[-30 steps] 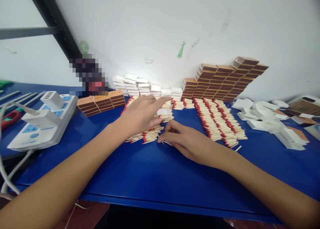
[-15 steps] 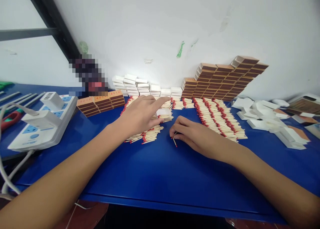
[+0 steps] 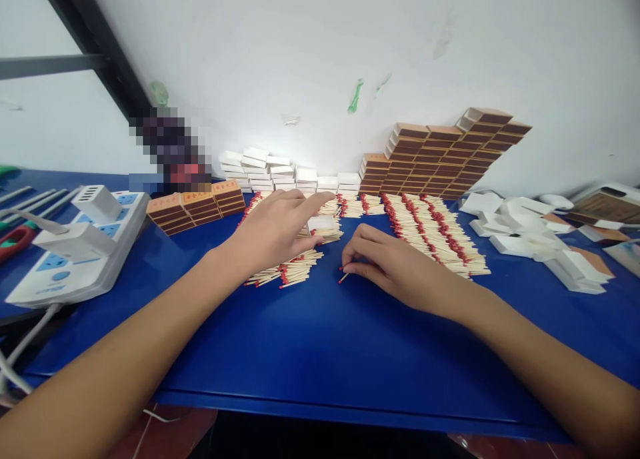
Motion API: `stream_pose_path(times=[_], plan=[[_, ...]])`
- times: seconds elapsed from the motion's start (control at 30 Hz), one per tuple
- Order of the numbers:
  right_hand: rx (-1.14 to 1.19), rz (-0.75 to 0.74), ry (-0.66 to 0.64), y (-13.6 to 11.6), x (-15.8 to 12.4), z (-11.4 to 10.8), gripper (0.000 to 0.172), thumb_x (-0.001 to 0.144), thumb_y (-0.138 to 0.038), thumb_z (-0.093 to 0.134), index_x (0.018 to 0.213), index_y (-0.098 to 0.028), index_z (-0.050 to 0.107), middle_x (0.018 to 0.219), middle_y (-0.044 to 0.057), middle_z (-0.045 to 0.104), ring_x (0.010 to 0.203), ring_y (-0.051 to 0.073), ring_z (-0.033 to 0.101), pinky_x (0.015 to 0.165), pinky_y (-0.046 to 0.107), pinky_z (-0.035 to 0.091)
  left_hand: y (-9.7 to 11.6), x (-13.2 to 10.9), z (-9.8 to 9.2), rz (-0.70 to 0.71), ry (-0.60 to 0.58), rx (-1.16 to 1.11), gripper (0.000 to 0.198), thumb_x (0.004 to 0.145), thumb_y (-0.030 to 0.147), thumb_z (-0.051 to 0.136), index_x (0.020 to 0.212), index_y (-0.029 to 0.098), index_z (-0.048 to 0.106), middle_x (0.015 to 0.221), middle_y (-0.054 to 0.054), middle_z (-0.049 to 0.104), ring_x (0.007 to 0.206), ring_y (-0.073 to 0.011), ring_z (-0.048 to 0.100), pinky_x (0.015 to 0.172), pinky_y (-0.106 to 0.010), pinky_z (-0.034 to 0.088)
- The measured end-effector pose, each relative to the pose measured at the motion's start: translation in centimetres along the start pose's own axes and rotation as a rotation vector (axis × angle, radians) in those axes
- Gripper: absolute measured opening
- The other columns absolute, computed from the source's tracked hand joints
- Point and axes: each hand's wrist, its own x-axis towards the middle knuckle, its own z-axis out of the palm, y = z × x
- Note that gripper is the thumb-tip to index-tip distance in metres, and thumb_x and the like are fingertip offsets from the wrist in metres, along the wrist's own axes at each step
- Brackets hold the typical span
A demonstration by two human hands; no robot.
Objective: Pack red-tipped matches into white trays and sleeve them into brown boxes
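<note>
My left hand (image 3: 275,231) lies over a pile of matches (image 3: 300,269) on the left, its thumb and fingers around a small white matchbox tray (image 3: 324,224). The tray's left end is hidden by the hand. Just above the blue table, my right hand (image 3: 383,262) pinches a match (image 3: 345,277) whose red head points down and left. A second red head shows at the fingertips. Behind the right hand lie rows of red-headed matches (image 3: 425,229).
Stacked white trays (image 3: 280,172) and a tall stack of brown matchboxes (image 3: 435,162) stand against the wall. More matchboxes (image 3: 197,207) sit at left, near a power strip (image 3: 115,259). Loose white trays (image 3: 530,229) are heaped at right. The blue table (image 3: 320,365) has a front edge near me.
My right fingertips have closed further over the matches, so less of them sticks out. My left hand stays around the tray. The view has shifted slightly.
</note>
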Motion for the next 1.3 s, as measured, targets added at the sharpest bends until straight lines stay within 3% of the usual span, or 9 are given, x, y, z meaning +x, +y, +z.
stream_pose_path(times=[0.17, 0.37, 0.87, 0.97, 1.13, 1.3], plan=[[0.008, -0.002, -0.058, -0.7, 0.1, 0.4, 0.018, 0.110, -0.029, 0.048, 0.108, -0.024, 0.065, 0.110, 0.006, 0.059, 0.091, 0.020, 0.065, 0.083, 0.036, 0.054, 0.0, -0.1, 0.0, 0.005, 0.003, -0.006, 0.063, 0.096, 0.033, 0.076, 0.150, 0.018, 0.047, 0.111, -0.010, 0.075, 0.104, -0.0275, 0.068, 0.090, -0.038, 0.052], [0.033, 0.046, -0.095, 0.3, -0.4, -0.6, 0.017, 0.109, -0.034, 0.050, 0.111, -0.026, 0.065, 0.113, 0.006, 0.061, 0.091, 0.019, 0.065, 0.080, 0.035, 0.054, 0.1, 0.0, -0.2, -0.011, -0.004, 0.002, 0.063, 0.096, 0.034, 0.074, 0.151, 0.019, 0.046, 0.111, -0.010, 0.075, 0.105, -0.0275, 0.068, 0.090, -0.037, 0.051], [-0.047, 0.098, -0.130, -0.6, -0.7, -0.6, 0.023, 0.111, -0.033, 0.043, 0.099, -0.024, 0.060, 0.106, 0.006, 0.062, 0.083, 0.019, 0.064, 0.074, 0.035, 0.051, 0.2, -0.1, 0.3, 0.018, -0.032, -0.016, 0.062, 0.097, 0.033, 0.073, 0.151, 0.018, 0.045, 0.113, -0.011, 0.075, 0.107, -0.0281, 0.069, 0.092, -0.039, 0.051], [-0.032, 0.093, -0.034, -0.5, -0.7, -1.1, 0.023, 0.112, -0.034, 0.039, 0.100, -0.024, 0.056, 0.107, 0.006, 0.061, 0.083, 0.019, 0.062, 0.074, 0.036, 0.050, 0.5, -0.1, 0.4, 0.022, -0.038, -0.030, 0.061, 0.098, 0.035, 0.072, 0.150, 0.017, 0.046, 0.113, -0.012, 0.075, 0.106, -0.0281, 0.069, 0.091, -0.039, 0.052], [-0.139, 0.048, 0.281, -0.5, -0.2, -1.2, 0.016, 0.111, -0.031, 0.043, 0.101, -0.024, 0.054, 0.107, 0.010, 0.061, 0.091, 0.024, 0.059, 0.078, 0.039, 0.048, 1.5, -0.3, 0.8, 0.055, -0.003, -0.120, 0.057, 0.100, 0.035, 0.069, 0.150, 0.021, 0.046, 0.115, -0.010, 0.076, 0.114, -0.0284, 0.068, 0.096, -0.041, 0.051], [-0.292, 0.032, 0.289, -1.0, 0.4, -0.1, 0.013, 0.109, -0.026, 0.045, 0.101, -0.023, 0.054, 0.106, 0.010, 0.061, 0.090, 0.026, 0.063, 0.076, 0.039, 0.048, 2.8, -0.3, 0.7, 0.102, 0.050, -0.177, 0.055, 0.098, 0.033, 0.071, 0.147, 0.022, 0.049, 0.111, -0.008, 0.074, 0.103, -0.0253, 0.068, 0.090, -0.038, 0.052]])
